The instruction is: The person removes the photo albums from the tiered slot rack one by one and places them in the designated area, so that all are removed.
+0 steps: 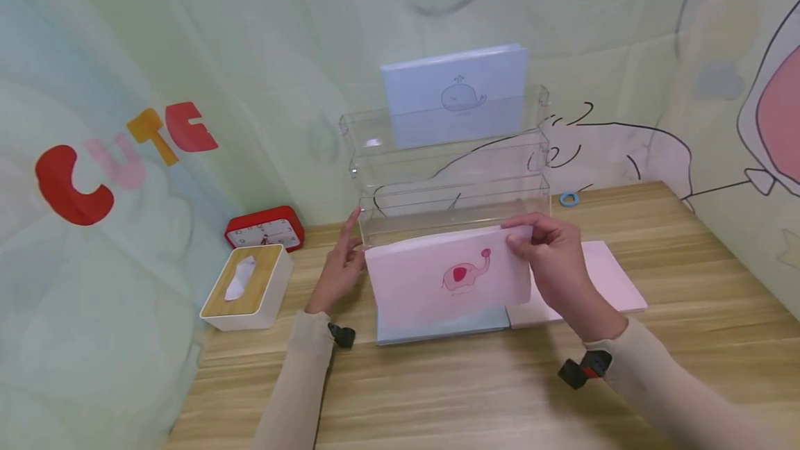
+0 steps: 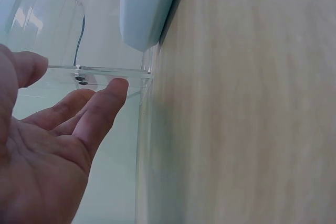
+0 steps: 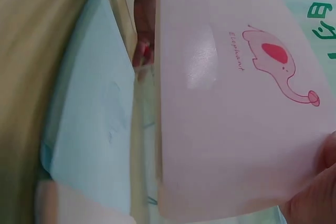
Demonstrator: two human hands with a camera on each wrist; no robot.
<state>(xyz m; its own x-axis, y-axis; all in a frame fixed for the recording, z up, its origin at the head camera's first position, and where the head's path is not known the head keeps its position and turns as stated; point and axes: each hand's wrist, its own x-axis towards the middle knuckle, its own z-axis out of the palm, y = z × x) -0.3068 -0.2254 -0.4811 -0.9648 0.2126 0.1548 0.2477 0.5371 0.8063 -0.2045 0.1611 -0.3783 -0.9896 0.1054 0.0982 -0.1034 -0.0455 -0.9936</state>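
My right hand [image 1: 553,266] pinches the top right corner of a pink elephant book [image 1: 431,297], thumb in front. The book is held tilted before the clear acrylic rack [image 1: 453,217], over a light blue book [image 1: 437,332] lying on the table. In the right wrist view the elephant book [image 3: 236,145] stands beside the blue book [image 3: 100,108]. My left hand [image 1: 342,266] is at the rack's left side, fingers extended; the left wrist view shows the fingers of that hand [image 2: 52,150] at the clear side panel [image 2: 110,72]. Whether they press it, I cannot tell.
A blue whale book [image 1: 456,96] stands in the rack's top tier. Another pink book [image 1: 603,276] lies to the right on the table [image 1: 475,394]. At the left are a tissue box [image 1: 265,283] and a red clock [image 1: 290,228]. A blue ring [image 1: 569,199] lies behind, right of the rack.
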